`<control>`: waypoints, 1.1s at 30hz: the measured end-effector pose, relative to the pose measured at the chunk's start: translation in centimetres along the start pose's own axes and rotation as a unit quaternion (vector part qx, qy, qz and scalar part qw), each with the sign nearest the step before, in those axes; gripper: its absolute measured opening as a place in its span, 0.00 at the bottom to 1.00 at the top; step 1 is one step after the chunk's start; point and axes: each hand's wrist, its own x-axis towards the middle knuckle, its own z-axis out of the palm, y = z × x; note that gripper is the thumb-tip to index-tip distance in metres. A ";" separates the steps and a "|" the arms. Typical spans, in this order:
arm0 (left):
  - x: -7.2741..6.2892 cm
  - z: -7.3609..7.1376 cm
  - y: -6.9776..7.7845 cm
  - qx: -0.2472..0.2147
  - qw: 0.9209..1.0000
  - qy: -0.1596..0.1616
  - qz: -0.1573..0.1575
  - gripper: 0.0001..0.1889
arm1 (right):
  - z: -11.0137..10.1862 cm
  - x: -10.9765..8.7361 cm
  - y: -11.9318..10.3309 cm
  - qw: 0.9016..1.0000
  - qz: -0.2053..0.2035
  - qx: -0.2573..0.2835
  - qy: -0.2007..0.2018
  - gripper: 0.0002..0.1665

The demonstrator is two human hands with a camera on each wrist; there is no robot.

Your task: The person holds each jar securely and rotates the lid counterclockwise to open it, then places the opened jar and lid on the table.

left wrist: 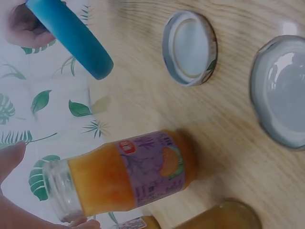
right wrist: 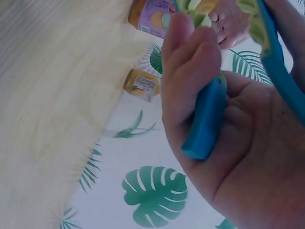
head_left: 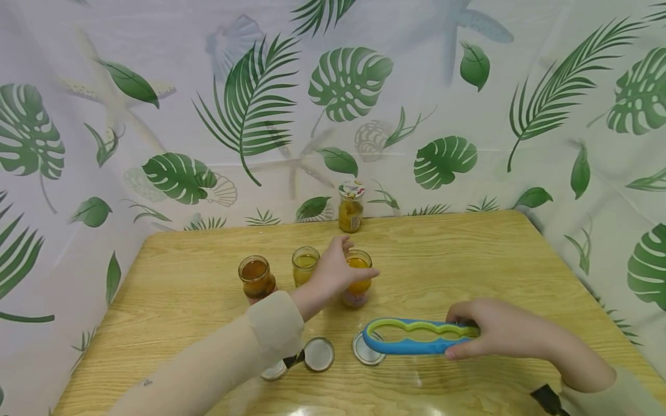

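An uncapped glass jar of orange contents (head_left: pixel 356 297) with a purple label (left wrist: pixel 155 169) stands upright on the table. My left hand (head_left: pixel 330 270) is at its mouth, thumb and fingers spread to either side. In the left wrist view the thumb is apart from the glass, while fingertips show close by the rim; whether they touch is unclear. My right hand (head_left: pixel 502 330) grips a blue and green jar opener (head_left: pixel 408 346) by its handle end. The opener's looped end hangs above a lid (head_left: pixel 365 356), partly covering it in the head view.
Left of the orange jar stand a lidless jar with yellowish contents (head_left: pixel 303 267) and one with brown contents (head_left: pixel 257 279). Two more lids (head_left: pixel 318 354) (head_left: pixel 274 371) lie near the front. A lidded jar (head_left: pixel 351 215) stands at the table's back edge, before the leaf-print sheet.
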 end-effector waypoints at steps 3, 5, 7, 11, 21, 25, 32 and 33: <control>0.1 -0.3 0.7 -0.012 1.000 -0.001 0.002 0.50 | 0.0 -0.3 -0.3 0.999 0.003 -0.032 0.032 0.24; 0.2 -0.5 1.1 -0.017 1.000 -0.004 0.003 0.50 | 0.0 -0.4 -0.4 0.998 0.006 -0.047 0.053 0.25; 0.4 -0.7 1.6 -0.014 1.000 -0.005 0.005 0.50 | 0.0 -0.6 -0.6 0.996 0.009 -0.058 0.071 0.26; 0.8 -1.3 2.6 0.023 0.999 0.002 0.022 0.50 | -0.1 -0.8 -0.7 0.993 0.006 -0.071 0.098 0.26; 3.4 -3.5 5.7 0.107 0.990 0.053 0.077 0.51 | -0.4 -1.2 -0.4 0.989 0.008 -0.089 0.119 0.29; 4.7 -3.9 7.0 0.141 0.983 0.078 0.090 0.51 | -0.4 -1.4 -0.2 0.988 0.000 -0.090 0.123 0.27; 6.1 -4.5 8.2 0.147 0.981 0.083 0.100 0.50 | -0.4 -1.6 0.1 0.989 -0.003 -0.083 0.121 0.26; 6.3 -4.5 8.2 0.145 0.981 0.082 0.102 0.50 | -0.4 -1.7 0.2 0.989 -0.003 -0.084 0.121 0.26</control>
